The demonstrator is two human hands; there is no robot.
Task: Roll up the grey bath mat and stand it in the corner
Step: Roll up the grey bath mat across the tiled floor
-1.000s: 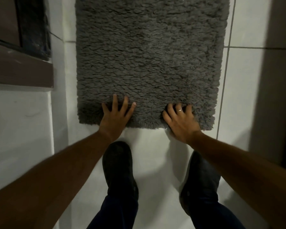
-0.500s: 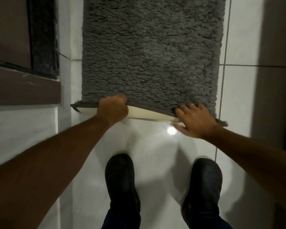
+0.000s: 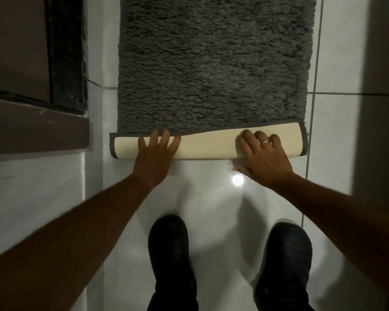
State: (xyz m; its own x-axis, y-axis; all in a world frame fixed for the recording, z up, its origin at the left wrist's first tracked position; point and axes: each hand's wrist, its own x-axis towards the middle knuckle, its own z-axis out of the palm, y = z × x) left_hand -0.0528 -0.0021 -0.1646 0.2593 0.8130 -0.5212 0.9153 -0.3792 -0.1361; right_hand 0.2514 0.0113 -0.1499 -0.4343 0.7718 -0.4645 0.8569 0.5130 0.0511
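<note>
Mat: the grey bath mat (image 3: 213,63) lies flat on the white tiled floor (image 3: 211,209), running away from the person, its far end cut off by the top of the view.
Near edge of the mat: folded over onto the pile, so a cream underside (image 3: 207,145) with a thin grey border faces up as a low band across the mat's whole width.
Fold shape: the band is narrower at the mat's left end and wider at its right end.
Left hand (image 3: 155,153): pressed palm-down on the left part of the cream band, fingers spread and straight, tips reaching the line where the band meets the grey pile; nothing is gripped.
Right hand (image 3: 262,156): on the right part of the cream band, fingers bent over its top, thumb low at the near edge of the fold against the floor, so it holds the folded edge; a ring (image 3: 265,142) shows on one finger.
Hands relative to the mat: both sit on the fold, well apart, each inset from its end of the mat.
Shoes (image 3: 171,254): two dark shoes stand on the floor on the near side of the mat, apart from it.
Left of the mat: a dark brown frame (image 3: 32,124) above a white wall surface.
Floor: a bright light spot (image 3: 237,180) reflects just below the right hand.
</note>
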